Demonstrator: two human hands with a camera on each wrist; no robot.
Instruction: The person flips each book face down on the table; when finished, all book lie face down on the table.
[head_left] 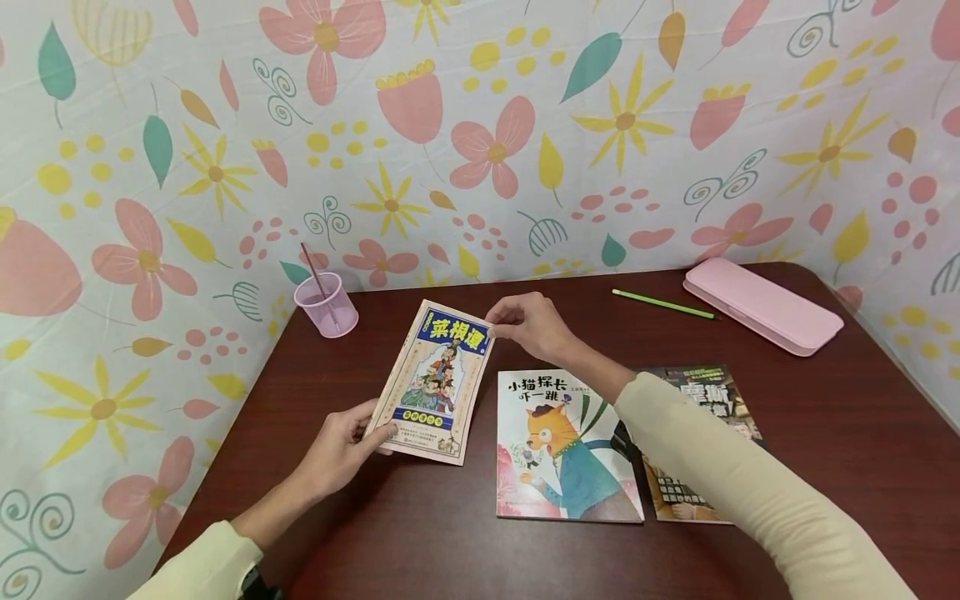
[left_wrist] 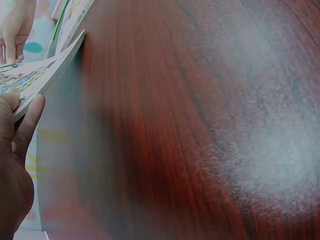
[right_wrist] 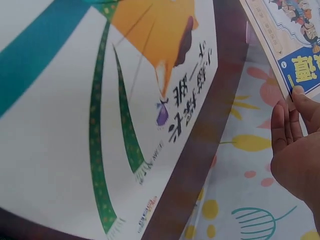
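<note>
A cream-coloured book (head_left: 433, 379) with a blue title band is held tilted above the table between both hands. My left hand (head_left: 341, 446) grips its lower left corner, thumb on the cover and fingers beneath, as the left wrist view also shows on the book's edge (left_wrist: 65, 52). At the upper right corner, my right hand (head_left: 534, 325) pinches the book between thumb and fingers; the right wrist view shows the thumb (right_wrist: 298, 92) on the cover. Just right of it, a white picture book (head_left: 566, 467) with an orange cat lies flat on the table, partly under my right arm.
A dark-covered book (head_left: 720, 400) lies to the right, partly hidden by my right sleeve. Toward the back are a green pencil (head_left: 663, 304) and a pink pencil case (head_left: 761, 304). A pink mesh cup (head_left: 330, 308) holding a thin stick stands at the table's back left, near the floral cloth (head_left: 480, 142).
</note>
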